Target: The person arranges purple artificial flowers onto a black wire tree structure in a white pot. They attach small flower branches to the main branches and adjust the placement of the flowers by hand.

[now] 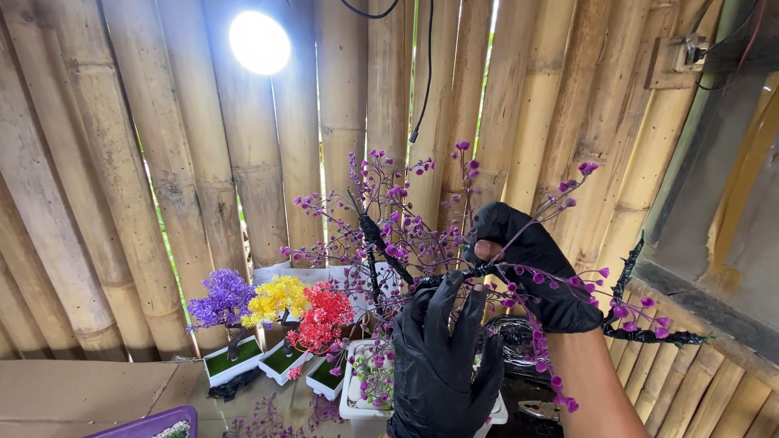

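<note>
Both my hands wear black gloves and work on an artificial tree (406,235) with black-wrapped wire branches and small purple bead leaves. My left hand (442,357) is raised in front of the tree, fingers pinching a black branch near the middle. My right hand (531,272) grips the same branch junction from the right, with a bare fingertip showing through the glove. The tree stands in a white rectangular pot (355,397) below my hands. Another black-wrapped branch (649,332) sticks out to the right.
Three small artificial trees in white pots stand at left: purple (221,302), yellow (276,298) and red (324,318). A bamboo wall (162,162) is behind, with a bright lamp (260,42) and hanging black cable (423,81). A purple tray corner (158,423) lies bottom left.
</note>
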